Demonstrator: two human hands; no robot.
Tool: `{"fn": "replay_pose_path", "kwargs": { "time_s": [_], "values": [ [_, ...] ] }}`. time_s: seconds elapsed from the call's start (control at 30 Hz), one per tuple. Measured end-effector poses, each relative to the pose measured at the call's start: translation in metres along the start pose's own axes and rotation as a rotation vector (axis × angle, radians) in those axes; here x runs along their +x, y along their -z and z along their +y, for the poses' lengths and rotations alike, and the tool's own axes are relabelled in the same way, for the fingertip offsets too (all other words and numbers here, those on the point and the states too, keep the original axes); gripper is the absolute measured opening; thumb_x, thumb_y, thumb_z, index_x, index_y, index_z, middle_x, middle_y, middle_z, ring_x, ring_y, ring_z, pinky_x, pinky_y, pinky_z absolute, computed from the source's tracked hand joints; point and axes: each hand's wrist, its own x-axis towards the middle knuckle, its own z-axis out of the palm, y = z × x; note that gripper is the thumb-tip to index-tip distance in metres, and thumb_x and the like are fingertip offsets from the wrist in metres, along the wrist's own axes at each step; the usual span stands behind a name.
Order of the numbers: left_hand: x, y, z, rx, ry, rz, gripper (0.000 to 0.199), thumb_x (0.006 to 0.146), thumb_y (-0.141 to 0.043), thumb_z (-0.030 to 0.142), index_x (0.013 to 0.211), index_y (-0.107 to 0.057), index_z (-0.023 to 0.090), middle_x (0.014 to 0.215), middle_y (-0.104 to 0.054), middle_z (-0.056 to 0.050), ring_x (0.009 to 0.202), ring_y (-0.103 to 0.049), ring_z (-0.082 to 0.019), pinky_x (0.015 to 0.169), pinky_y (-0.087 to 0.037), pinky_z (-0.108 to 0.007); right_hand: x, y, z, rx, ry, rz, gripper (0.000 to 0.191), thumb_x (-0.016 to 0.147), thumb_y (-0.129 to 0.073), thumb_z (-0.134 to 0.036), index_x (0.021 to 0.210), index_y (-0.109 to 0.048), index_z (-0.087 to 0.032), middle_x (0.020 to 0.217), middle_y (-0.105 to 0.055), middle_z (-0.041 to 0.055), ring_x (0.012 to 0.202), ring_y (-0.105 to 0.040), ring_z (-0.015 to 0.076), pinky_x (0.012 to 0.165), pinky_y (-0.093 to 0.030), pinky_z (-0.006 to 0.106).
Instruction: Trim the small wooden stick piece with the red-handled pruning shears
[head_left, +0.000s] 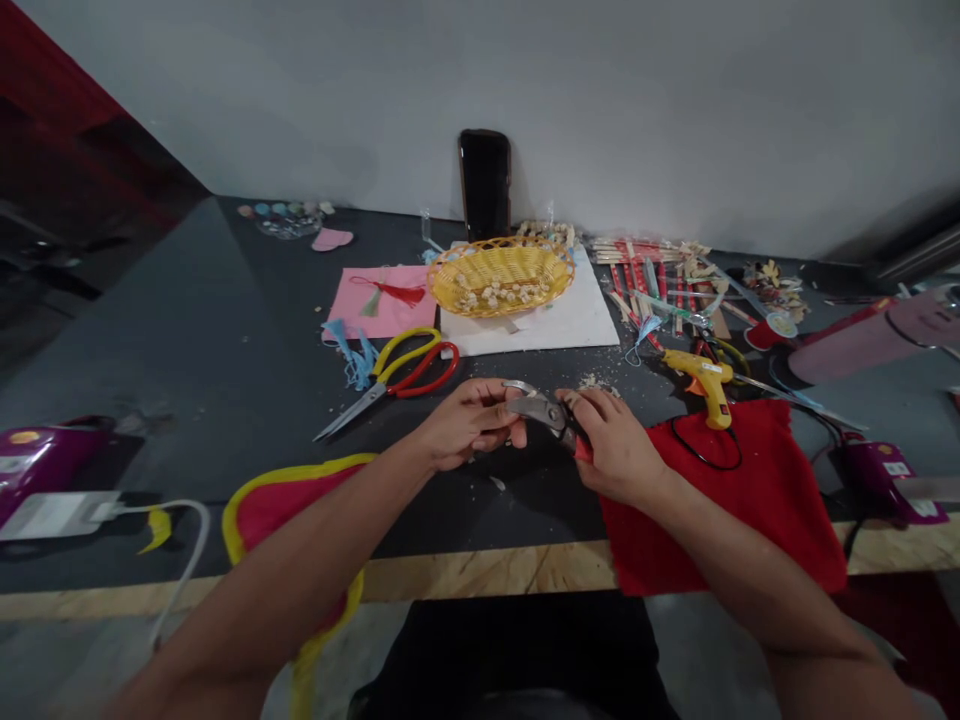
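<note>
My right hand [619, 442] is wrapped round the handles of metal pruning shears [541, 409], where a bit of red shows below the palm. The curved blades point left, their tips apart, at the fingers of my left hand [474, 425]. That hand is closed in a pinch at the blades; whatever is between its fingers is too small or hidden to name. Pale crumbs [596, 383] lie on the dark table just beyond my right hand. Behind my left hand rest large scissors [390, 378] with yellow and red handles, their blades slightly spread.
A yellow woven basket [499, 268] holding small pale pieces stands on white sheets [577, 325], a phone [485, 185] upright behind it. To the right are a yellow glue gun [699, 377], red cloth [780, 490], wrapped sticks [637, 252] and a pink bottle [862, 340].
</note>
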Motion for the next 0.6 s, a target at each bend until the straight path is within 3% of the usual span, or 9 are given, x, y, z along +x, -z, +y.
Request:
{"fn": "replay_pose_path", "kwargs": {
  "time_s": [0.2, 0.33, 0.47, 0.6],
  "values": [
    [0.004, -0.003, -0.006, 0.117, -0.152, 0.119, 0.038, 0.069, -0.079, 0.042, 0.075, -0.060, 0.010, 0.059, -0.067, -0.005, 0.033, -0.034, -0.001, 0.033, -0.019, -0.015, -0.001, -0.001, 0.000, 0.027, -0.050, -0.021, 0.054, 0.075, -0.054, -0.014, 0.129, -0.049, -0.015, 0.122, -0.056, 0.0144, 0.114, -0.051, 0.0279, 0.097, -0.046, 0.045],
    [0.003, -0.004, -0.006, 0.211, -0.267, 0.123, 0.039, 0.073, -0.076, 0.046, 0.073, -0.062, 0.010, 0.059, -0.067, -0.005, 0.035, -0.037, -0.003, 0.035, -0.023, -0.017, -0.002, 0.006, -0.003, 0.099, -0.033, -0.037, 0.047, 0.081, -0.052, -0.018, 0.128, -0.047, -0.015, 0.123, -0.056, 0.0148, 0.116, -0.051, 0.0268, 0.098, -0.046, 0.043],
    [0.003, -0.002, -0.006, 0.232, -0.283, 0.110, 0.038, 0.074, -0.074, 0.046, 0.076, -0.063, 0.009, 0.059, -0.066, -0.005, 0.035, -0.037, -0.003, 0.035, -0.023, -0.017, -0.002, 0.010, -0.006, 0.130, -0.026, -0.059, 0.046, 0.084, -0.052, -0.021, 0.129, -0.047, -0.015, 0.122, -0.057, 0.0146, 0.115, -0.051, 0.0267, 0.097, -0.046, 0.044],
    [0.004, 0.001, -0.006, 0.200, -0.227, 0.086, 0.040, 0.071, -0.077, 0.046, 0.081, -0.062, 0.010, 0.060, -0.068, -0.005, 0.033, -0.036, -0.003, 0.033, -0.022, -0.017, -0.001, 0.006, -0.002, 0.025, -0.032, -0.043, 0.055, 0.084, -0.054, -0.026, 0.137, -0.042, -0.018, 0.126, -0.055, 0.0142, 0.118, -0.048, 0.0292, 0.098, -0.044, 0.048]
  ]
}}
